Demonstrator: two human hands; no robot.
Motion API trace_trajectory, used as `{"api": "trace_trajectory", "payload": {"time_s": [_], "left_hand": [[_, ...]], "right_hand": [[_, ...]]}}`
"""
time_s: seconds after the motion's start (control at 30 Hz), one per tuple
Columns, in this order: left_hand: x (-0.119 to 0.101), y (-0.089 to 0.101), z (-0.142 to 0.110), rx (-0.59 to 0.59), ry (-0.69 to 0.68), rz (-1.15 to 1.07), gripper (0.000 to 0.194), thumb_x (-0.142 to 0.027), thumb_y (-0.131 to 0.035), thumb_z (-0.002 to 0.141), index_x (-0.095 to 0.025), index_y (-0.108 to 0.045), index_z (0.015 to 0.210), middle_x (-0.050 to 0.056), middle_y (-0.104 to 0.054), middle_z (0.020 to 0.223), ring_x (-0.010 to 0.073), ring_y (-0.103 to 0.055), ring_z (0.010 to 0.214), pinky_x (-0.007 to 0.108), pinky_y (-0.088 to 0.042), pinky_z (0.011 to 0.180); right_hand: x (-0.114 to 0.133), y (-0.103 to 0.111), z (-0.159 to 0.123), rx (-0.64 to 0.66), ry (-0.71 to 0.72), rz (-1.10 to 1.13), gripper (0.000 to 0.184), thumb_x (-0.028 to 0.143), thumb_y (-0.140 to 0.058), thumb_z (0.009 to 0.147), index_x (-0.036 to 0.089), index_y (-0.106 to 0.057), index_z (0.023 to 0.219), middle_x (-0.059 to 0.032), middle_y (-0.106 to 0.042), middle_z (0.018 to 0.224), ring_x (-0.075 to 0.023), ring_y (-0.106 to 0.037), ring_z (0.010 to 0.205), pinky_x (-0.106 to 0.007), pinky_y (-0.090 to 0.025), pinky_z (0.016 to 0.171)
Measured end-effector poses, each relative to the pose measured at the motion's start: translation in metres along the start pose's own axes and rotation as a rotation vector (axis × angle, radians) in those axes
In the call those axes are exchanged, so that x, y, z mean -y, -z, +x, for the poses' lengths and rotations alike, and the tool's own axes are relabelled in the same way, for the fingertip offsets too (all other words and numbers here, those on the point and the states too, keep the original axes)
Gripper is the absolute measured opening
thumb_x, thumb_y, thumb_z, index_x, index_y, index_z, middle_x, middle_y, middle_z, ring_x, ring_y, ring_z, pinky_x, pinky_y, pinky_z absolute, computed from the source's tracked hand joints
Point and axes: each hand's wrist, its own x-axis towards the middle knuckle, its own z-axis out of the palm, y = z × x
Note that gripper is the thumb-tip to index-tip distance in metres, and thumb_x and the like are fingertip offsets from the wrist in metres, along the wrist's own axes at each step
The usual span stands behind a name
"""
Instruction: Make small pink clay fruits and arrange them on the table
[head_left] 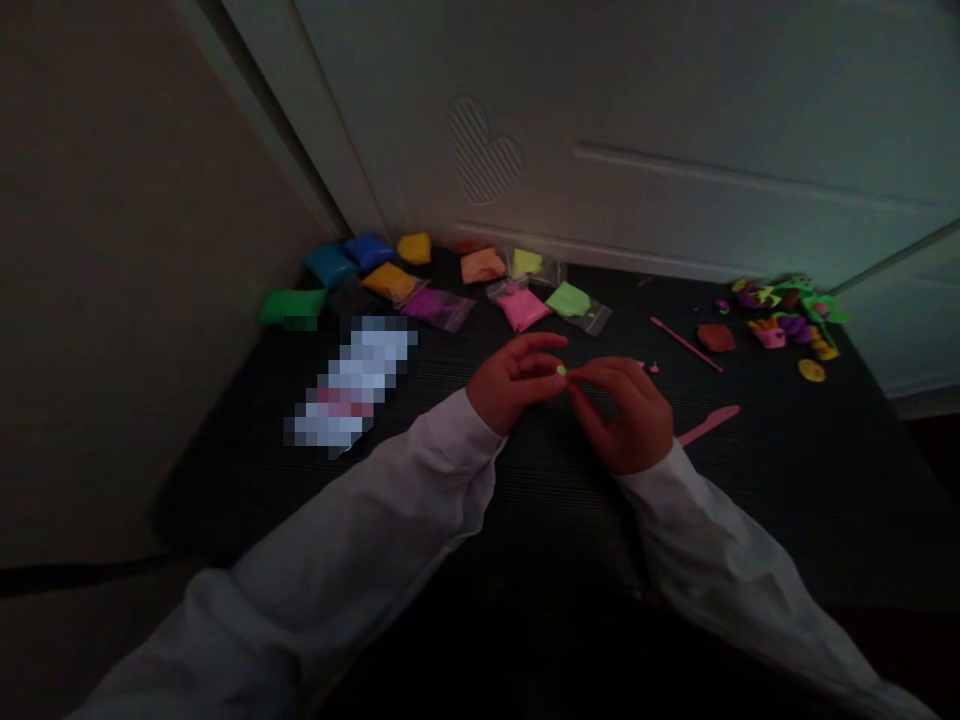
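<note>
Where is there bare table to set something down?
The widest bare patch of table lies right of the right sleeve, bordered by the knife and yellow disc. Another lies between that sleeve and the left sleeve. Crowded: back left to middle, with bags; back right corner, with colored pieces.

the bit of clay (561,371) is pale green. the green bag (292,306), blue bag (369,250), orange bag (388,282), purple bag (426,304), pink bag (523,308) and light green bag (570,300) each show one main colour. the stick (686,344) and knife (709,425) are pink, the lump (715,338) brownish red, the disc (811,370) yellow. the sleeves (405,480) look pale grey, the tabletop (555,520) black with fine lines, the heart (480,155) striped.
</note>
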Motion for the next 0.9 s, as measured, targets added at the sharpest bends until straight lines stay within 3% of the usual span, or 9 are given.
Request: {"api": "trace_trajectory", "payload": {"time_s": [0.4,0.7,0.9], "left_hand": [[-0.0035,-0.002,-0.0012,-0.021,0.016,-0.04,0.042,-0.013,-0.066,0.056,-0.018,-0.052,0.095,-0.003,-0.058,0.071,0.0059,-0.051,0.058,0.02,-0.038,0.053],[-0.0025,-0.0027,-0.002,0.008,-0.015,-0.046,0.049,-0.01,-0.066,0.052,-0.02,-0.051,0.097,-0.002,-0.059,0.079,0.008,-0.053,0.064,0.022,-0.039,0.057],[0.0014,0.0003,-0.0005,-0.002,-0.076,0.057,0.052,-0.01,-0.068,0.054,-0.021,-0.05,0.102,0.0,-0.059,0.086,0.007,-0.053,0.066,0.022,-0.041,0.062]], "right_hand": [[0.0015,0.0004,0.0012,-0.027,-0.065,0.08,0.013,0.014,-0.054,0.072,0.02,-0.056,0.084,-0.0035,-0.059,0.079,-0.0139,-0.054,0.077,-0.031,-0.045,0.07],[0.0025,-0.0044,0.0044,-0.043,-0.601,0.624,0.01,0.026,-0.061,0.068,0.021,-0.057,0.076,0.0007,-0.058,0.074,-0.0108,-0.054,0.066,-0.027,-0.045,0.06],[-0.002,-0.0088,0.0073,0.004,-1.002,1.197,0.015,0.03,-0.064,0.063,0.021,-0.055,0.073,0.0052,-0.053,0.06,-0.0076,-0.049,0.055,-0.023,-0.041,0.051]]}}
